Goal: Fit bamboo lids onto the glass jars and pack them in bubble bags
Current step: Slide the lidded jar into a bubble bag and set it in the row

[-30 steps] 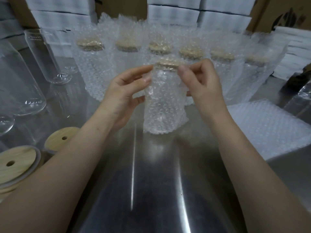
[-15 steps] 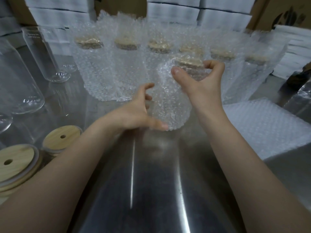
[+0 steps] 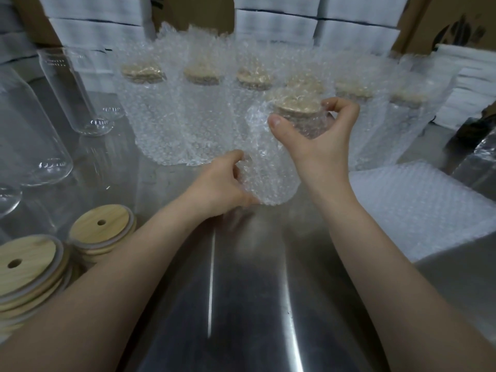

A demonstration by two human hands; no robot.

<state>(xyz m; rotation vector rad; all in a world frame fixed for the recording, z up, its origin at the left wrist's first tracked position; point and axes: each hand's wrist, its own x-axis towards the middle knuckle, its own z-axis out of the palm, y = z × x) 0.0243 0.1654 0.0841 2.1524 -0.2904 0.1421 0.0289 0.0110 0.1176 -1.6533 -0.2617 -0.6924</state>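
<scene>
Bottom of frame: bare steel worktop [image 3: 241, 304], with my two forearms across it. Lower left: two stacks of bamboo lids [image 3: 26, 267], each top lid with one small hole.

Left hand [image 3: 220, 183], centre of frame: fingers curled and clamped on the lower part of the bagged jar [image 3: 271, 170]. Half a second ago this hand was spread open beside the base. One second ago it pinched the bag's top edge.

The bagged jar sits at centre. It is tilted, with its base toward me and its lid end toward the upper right. One second ago it stood upright. Whether the base touches the worktop, I cannot tell. The bubble bag covers the glass fully and is creased under both grips. The jar's bamboo lid [image 3: 298, 103] shows tan through the film.

Right hand [image 3: 316, 138], right of centre: thumb on the near side and fingers hooked over the far side, clamped round the lid end. The grip is unchanged from half a second ago.

Right edge: a flat stack of bubble bags [image 3: 418, 205].

Behind: a row of bagged jars [image 3: 150, 116] stands upright across the frame, lids on.

Upper left: bare glass jars [image 3: 75, 95], without lids.

Top: white boxes [image 3: 276, 20], stacked.
</scene>
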